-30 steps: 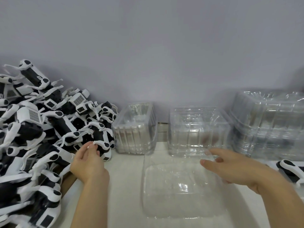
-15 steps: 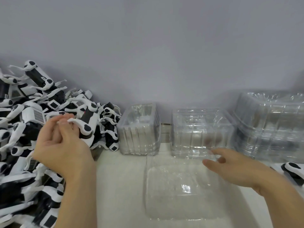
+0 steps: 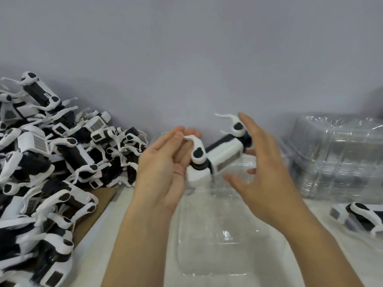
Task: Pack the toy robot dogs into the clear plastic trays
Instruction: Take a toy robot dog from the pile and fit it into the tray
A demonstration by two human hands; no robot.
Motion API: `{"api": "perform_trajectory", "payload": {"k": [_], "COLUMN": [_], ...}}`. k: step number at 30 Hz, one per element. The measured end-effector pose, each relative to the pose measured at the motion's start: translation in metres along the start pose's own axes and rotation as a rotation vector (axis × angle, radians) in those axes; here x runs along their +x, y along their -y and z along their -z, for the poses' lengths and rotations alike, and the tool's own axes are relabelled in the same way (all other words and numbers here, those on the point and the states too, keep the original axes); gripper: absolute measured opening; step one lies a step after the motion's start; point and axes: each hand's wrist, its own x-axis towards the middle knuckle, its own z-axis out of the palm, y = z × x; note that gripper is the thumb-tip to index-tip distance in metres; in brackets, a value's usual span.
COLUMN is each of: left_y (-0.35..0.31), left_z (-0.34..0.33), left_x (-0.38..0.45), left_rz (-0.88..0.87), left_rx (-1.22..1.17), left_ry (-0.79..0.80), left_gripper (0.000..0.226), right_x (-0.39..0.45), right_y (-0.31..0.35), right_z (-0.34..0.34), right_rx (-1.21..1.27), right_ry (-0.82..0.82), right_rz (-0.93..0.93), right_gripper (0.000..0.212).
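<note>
Landmark: the open clear plastic tray (image 3: 226, 235) lying flat on the white tabletop (image 3: 132, 235), directly in front of the person.
Toy robot dog in hand: one black-and-white toy robot dog (image 3: 217, 156) is held in the air over the far end of that tray, body running from lower left up to upper right, thin white legs sticking out at both ends.
Left hand: the left hand (image 3: 163, 168) holds the dog's near end, fingers laid along it and one white leg crossing the fingertips; how firmly they wrap round it is hidden behind the hand.
Right hand: the right hand (image 3: 263, 160) has fingers spread and nearly straight around the dog's far end; it looks close to or just touching, not gripping, though blur leaves this unsure.
Supply: a big pile of toy robot dogs (image 3: 47, 162) lies left of the tray, legs tangled.
Other stock: a stack of clear trays (image 3: 335, 156) stands to the tray's right rear, and another dog (image 3: 360, 216) lies on the table to its right.
Risk, drop: the dog seems carried by one end only, so it could tip and fall before the right hand takes hold.
Risk, legs: the splayed legs may catch the tray rim or fail to seat in the moulded pocket.
Risk, tray: the light tray is unheld and could slide or flex when the dog is pressed in.
</note>
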Motion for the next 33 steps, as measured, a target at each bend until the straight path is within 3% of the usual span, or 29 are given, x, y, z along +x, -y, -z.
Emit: {"api": "perform_trajectory", "payload": {"k": [5,10,16,20,23,29,33], "left_y": [0.014,0.012,0.022,0.021,0.022,0.024,0.029], "left_z": [-0.003,0.003,0.01,0.02,0.03,0.03,0.032], "left_x": [-0.002,-0.003,-0.006,-0.01,-0.012,-0.007,-0.003], "left_rz": [0.149,0.024,-0.173,-0.181,-0.143,-0.134,-0.099], "left_rx": [0.023,0.364,0.734,0.753,0.764,0.688,0.672], "left_ry": [0.021,0.09,0.169,0.329,0.382,0.269,0.201], "left_gripper": [0.013,0.023,0.016,0.019,0.034,0.013,0.007], "right_x": [0.001,-0.001,-0.003,-0.003,-0.004,-0.002,-0.002], "right_y": [-0.012,-0.019,-0.025,-0.024,-0.02,-0.017,-0.017], "right_z": [0.005,0.004,0.0,0.002,0.004,0.003,-0.001], "right_rx": [-0.099,-0.152,-0.12,-0.062,-0.044,-0.116,-0.152], "right_ry": [-0.058,0.007,0.042,0.001,-0.041,-0.027,0.015], "right_rz": [0.071,0.013,-0.073,-0.09,-0.102,-0.113,-0.112], "right_gripper": [0.088,0.078,0.074,0.069,0.072,0.054,0.058]}}
